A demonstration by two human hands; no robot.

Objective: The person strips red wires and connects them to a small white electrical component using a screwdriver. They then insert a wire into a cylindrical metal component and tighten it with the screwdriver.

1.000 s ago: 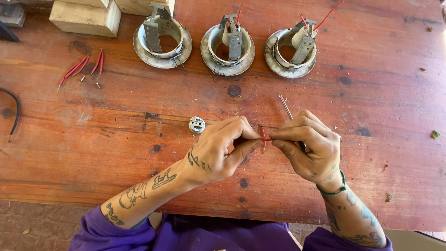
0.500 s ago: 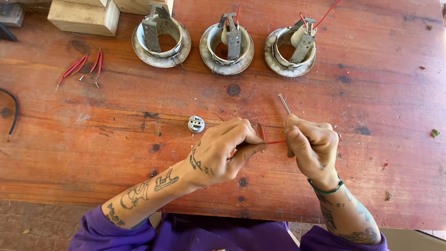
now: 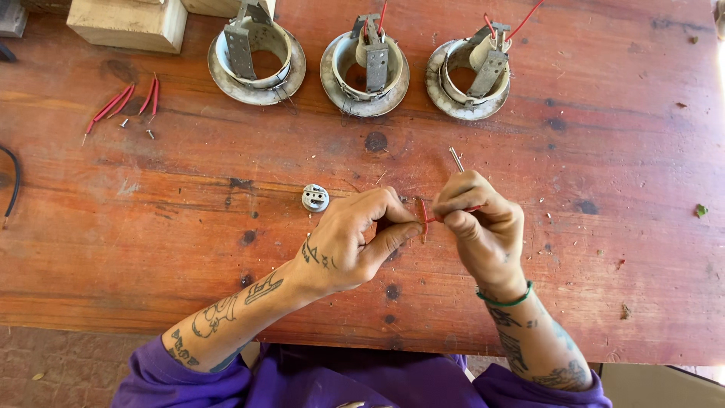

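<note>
Left hand (image 3: 351,242) and right hand (image 3: 483,223) both pinch a short red wire (image 3: 428,217) between them, above counter (image 3: 604,249) middle, toward near edge. Small metal socket (image 3: 315,198) just left.

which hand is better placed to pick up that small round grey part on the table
Left, probably. The left hand lies right beside the small round grey part, while the right hand sits farther away and grips a thin metal tool. Both pinch the red wire.
</note>
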